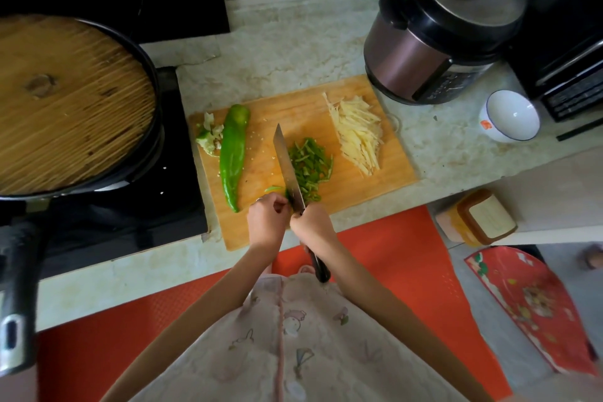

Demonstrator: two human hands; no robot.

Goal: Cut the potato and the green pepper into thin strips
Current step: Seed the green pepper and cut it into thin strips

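Your right hand (313,226) gripping knife (288,170), your left hand (267,219) curled on pepper piece (287,196), pepper strips (310,166) 3 o'clock of knife, potato strips (357,132) 2 o'clock

A bright green pepper (232,153) and green strips (308,166) at centre sit on an orange-tan board (293,108) beside pale yellow potato strips (357,134); at right, a white, blue-rimmed bowl (504,108).
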